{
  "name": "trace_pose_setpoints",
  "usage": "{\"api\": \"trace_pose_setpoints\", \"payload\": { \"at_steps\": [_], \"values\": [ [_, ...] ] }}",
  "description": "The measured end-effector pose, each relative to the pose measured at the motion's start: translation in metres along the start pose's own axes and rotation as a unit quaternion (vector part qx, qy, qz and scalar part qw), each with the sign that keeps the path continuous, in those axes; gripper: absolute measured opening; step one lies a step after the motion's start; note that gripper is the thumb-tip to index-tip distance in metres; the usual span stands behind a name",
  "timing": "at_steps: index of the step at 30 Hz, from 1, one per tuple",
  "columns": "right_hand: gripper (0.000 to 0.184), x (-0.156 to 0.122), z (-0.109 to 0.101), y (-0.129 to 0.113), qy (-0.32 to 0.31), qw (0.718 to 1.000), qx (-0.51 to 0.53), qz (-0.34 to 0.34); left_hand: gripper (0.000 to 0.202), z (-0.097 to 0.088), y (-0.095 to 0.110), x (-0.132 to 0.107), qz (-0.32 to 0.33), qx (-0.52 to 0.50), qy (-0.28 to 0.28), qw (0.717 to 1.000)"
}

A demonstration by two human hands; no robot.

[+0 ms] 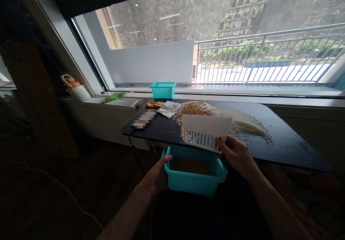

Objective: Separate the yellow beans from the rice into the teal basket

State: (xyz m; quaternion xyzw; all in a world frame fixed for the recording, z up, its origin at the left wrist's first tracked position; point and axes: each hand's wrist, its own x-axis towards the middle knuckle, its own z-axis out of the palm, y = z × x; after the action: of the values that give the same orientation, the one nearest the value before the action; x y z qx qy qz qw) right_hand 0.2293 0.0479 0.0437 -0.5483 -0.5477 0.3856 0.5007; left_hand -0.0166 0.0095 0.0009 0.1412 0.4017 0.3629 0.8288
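My left hand [157, 173] grips the left rim of a turquoise plastic bin [192, 184], its thumb over the edge. Brown grains or beans [190, 165] cover the bin's bottom. The bin is below the table's front edge. Between the fingers and thumb of my right hand [238, 153] is a white slotted plastic panel [206, 126], tilted up above the bin's back rim. Its row of slots runs along the lower edge. Behind the panel, a heap of yellow-orange kernels [195, 108] and a spread of pale, rice-like grains [239, 119] lie on the dark table [285, 132].
A second turquoise bin [163, 90] stands at the table's back by the window. Left of the heap are a crumpled white tissue [169, 108], a yellow-orange item [154, 104] and a blurred flat object [145, 119]. A white basket [78, 89] and green cloth [114, 96] are on the sill.
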Motion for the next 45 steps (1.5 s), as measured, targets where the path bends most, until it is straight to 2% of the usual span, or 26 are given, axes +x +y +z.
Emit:
{"api": "trace_pose_setpoints", "payload": {
  "at_steps": [4, 11, 16, 21, 33, 45],
  "values": [
    [0.027, -0.004, -0.002, -0.001, -0.002, 1.0, 0.012, 0.002, 0.055, 0.001, 0.0, 0.0, 0.006, -0.004, -0.003, 1.0],
    [0.027, -0.002, -0.013, 0.003, 0.05, 0.999, -0.01, -0.002, 0.055, 0.001, 0.0, 0.001, 0.002, -0.014, -0.005, 1.0],
    [0.026, -0.005, -0.014, 0.002, 0.027, 1.0, -0.007, 0.003, 0.053, -0.001, 0.0, 0.002, -0.002, -0.011, -0.002, 1.0],
    [0.027, -0.008, -0.013, 0.002, 0.044, 0.999, -0.01, -0.01, 0.054, -0.001, 0.0, 0.003, 0.005, -0.013, -0.005, 1.0],
    [0.023, 0.007, 0.002, 0.003, 0.017, 1.0, -0.005, -0.01, 0.058, 0.001, 0.002, -0.001, 0.0, -0.014, -0.013, 1.0],
    [0.025, 0.006, 0.003, 0.001, 0.006, 1.0, 0.001, -0.009, 0.057, 0.001, 0.002, -0.001, -0.006, -0.013, -0.01, 1.0]
  ]
}}
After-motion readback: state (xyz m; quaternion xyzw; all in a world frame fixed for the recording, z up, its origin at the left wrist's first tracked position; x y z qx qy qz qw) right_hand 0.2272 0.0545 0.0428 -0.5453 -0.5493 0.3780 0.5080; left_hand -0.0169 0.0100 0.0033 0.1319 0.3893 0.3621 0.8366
